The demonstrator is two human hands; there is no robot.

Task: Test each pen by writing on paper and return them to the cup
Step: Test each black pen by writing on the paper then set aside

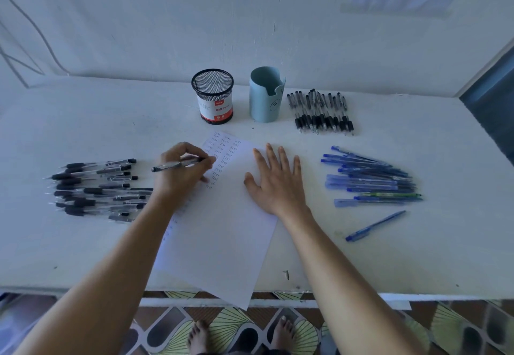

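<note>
My left hand point(185, 171) grips a black pen point(169, 165), its tip down on the white paper point(222, 232) beside columns of small written words. My right hand point(275, 179) lies flat with spread fingers on the paper's right edge. A black mesh cup point(212, 96) with a red and white label stands at the back. Next to it stands a light blue cup point(265, 96).
Several black pens point(97, 190) lie in a pile at the left. More black pens point(321, 111) lie at the back right. A heap of blue pens point(370, 179) sits at the right, with one blue pen point(375, 226) apart. The paper overhangs the table's front edge point(361, 295).
</note>
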